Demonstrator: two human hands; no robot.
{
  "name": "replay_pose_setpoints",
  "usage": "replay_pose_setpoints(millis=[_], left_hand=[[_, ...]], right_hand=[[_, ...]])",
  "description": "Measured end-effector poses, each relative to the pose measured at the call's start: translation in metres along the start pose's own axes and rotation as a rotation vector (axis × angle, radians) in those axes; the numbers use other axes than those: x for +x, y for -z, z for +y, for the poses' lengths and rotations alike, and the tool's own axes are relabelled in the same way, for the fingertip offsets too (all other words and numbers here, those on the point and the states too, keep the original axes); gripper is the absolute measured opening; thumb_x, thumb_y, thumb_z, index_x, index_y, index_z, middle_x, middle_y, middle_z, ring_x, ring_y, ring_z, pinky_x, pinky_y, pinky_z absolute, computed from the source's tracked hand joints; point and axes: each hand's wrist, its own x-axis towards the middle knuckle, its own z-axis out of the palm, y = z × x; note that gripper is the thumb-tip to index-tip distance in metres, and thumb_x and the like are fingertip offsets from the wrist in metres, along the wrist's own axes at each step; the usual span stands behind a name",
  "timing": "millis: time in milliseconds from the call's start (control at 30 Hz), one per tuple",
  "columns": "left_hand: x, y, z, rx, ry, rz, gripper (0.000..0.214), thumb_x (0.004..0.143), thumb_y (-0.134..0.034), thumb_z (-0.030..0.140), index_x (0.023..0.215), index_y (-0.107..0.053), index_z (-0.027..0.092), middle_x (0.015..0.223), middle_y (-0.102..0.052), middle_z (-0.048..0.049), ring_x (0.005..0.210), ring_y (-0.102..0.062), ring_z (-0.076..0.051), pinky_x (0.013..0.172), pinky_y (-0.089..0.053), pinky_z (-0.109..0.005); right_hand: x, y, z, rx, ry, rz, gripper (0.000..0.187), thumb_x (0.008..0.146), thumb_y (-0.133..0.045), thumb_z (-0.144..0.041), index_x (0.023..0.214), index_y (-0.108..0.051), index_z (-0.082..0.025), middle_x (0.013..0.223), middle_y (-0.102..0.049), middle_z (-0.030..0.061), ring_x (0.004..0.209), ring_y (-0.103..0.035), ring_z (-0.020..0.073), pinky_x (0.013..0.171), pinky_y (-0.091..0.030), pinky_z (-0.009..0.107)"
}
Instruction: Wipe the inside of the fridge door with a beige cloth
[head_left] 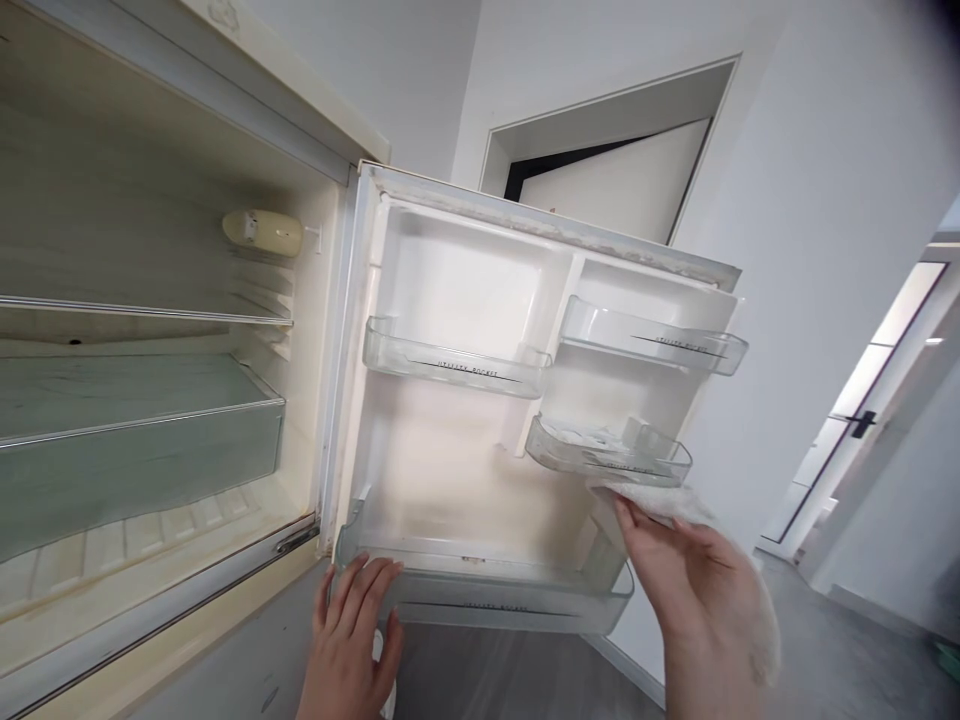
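1. Your left hand is open, fingers spread, at the left end of the long clear plastic lower door bin. Fingertips are at its rim; no clear grip. The wrist is cut off by the frame bottom.
2. Your right hand is closed around a crumpled white cloth. Part of the cloth hangs past the hand, and its top edge is at the underside of the small clear plastic door bin. You can't tell if they touch.
3. That small bin holds something white, too blurred to make out.
4. Two clear plastic upper door bins sit on the cream-white fridge door lining. Their printed labels are hard to read.
5. On the left, the open fridge compartment has a glass shelf and a clear-fronted drawer, both cut off by the frame edge.
6. Behind: a white wall and grey floor.
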Motion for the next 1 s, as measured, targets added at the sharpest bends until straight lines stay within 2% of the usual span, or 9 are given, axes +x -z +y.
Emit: replay_pose_setpoints(millis=[233, 367, 467, 600, 767, 900, 1000], left_hand=[[0.001, -0.001, 0.001, -0.01, -0.004, 0.021, 0.05, 0.074, -0.059, 0.018, 0.123, -0.05, 0.015, 0.113, -0.067, -0.0071, 0.123, -0.04, -0.026, 0.112, -0.018, -0.043], [0.002, 0.002, 0.002, -0.004, -0.017, 0.027, 0.049, 0.073, -0.059, 0.017, 0.121, -0.051, 0.014, 0.112, -0.067, -0.0079, 0.122, -0.041, -0.026, 0.11, -0.02, -0.044], [0.001, 0.002, 0.002, -0.006, -0.011, 0.036, 0.049, 0.073, -0.059, 0.016, 0.121, -0.051, 0.014, 0.112, -0.067, -0.0078, 0.122, -0.041, -0.026, 0.11, -0.02, -0.044], [0.0, 0.001, 0.0, -0.005, -0.018, 0.04, 0.05, 0.072, -0.059, 0.016, 0.122, -0.051, 0.014, 0.112, -0.067, -0.0078, 0.121, -0.041, -0.026, 0.111, -0.02, -0.044], [0.001, 0.001, -0.001, -0.008, -0.019, 0.043, 0.049, 0.072, -0.059, 0.016, 0.12, -0.051, 0.014, 0.111, -0.067, -0.0081, 0.121, -0.042, -0.026, 0.112, -0.019, -0.044], [0.003, 0.004, 0.002, -0.006, 0.005, 0.004, 0.049, 0.075, -0.058, 0.017, 0.123, -0.05, 0.016, 0.116, -0.066, -0.0063, 0.125, -0.039, -0.025, 0.114, -0.017, -0.043], [-0.003, 0.01, 0.007, -0.031, 0.046, -0.04, 0.053, 0.078, -0.056, 0.019, 0.13, -0.043, 0.019, 0.13, -0.059, -0.0067, 0.137, -0.03, -0.024, 0.115, -0.02, -0.044]], right_hand=[[-0.014, -0.022, 0.019, 0.041, -0.046, -0.037, 0.049, 0.056, -0.058, -0.005, 0.101, -0.061, -0.024, 0.11, -0.064, -0.0004, 0.107, -0.06, 0.0224, 0.101, -0.046, 0.053], [-0.027, -0.036, 0.034, 0.093, -0.121, -0.127, 0.046, 0.055, -0.062, -0.003, 0.095, -0.064, -0.026, 0.106, -0.065, -0.0038, 0.107, -0.06, 0.0196, 0.103, -0.045, 0.048], [-0.038, -0.047, 0.046, 0.126, -0.199, -0.177, 0.048, 0.055, -0.063, -0.002, 0.095, -0.066, -0.028, 0.107, -0.065, -0.0045, 0.108, -0.06, 0.0201, 0.103, -0.045, 0.05], [-0.047, -0.053, 0.054, 0.158, -0.242, -0.136, 0.055, 0.053, -0.065, -0.001, 0.101, -0.067, -0.03, 0.113, -0.065, -0.0037, 0.113, -0.058, 0.0212, 0.103, -0.046, 0.048], [-0.056, -0.037, 0.06, 0.095, -0.301, -0.124, 0.063, 0.054, -0.065, -0.005, 0.112, -0.064, -0.031, 0.113, -0.067, -0.0001, 0.114, -0.057, 0.0234, 0.1, -0.046, 0.048], [-0.068, -0.01, 0.066, 0.006, -0.438, -0.27, 0.058, 0.059, -0.066, -0.013, 0.115, -0.064, -0.027, 0.107, -0.069, 0.0044, 0.114, -0.057, 0.0251, 0.098, -0.047, 0.046], [-0.08, 0.01, 0.07, -0.077, -0.56, -0.355, 0.052, 0.061, -0.068, -0.017, 0.113, -0.066, -0.025, 0.1, -0.07, 0.0068, 0.112, -0.058, 0.0256, 0.094, -0.047, 0.042]])
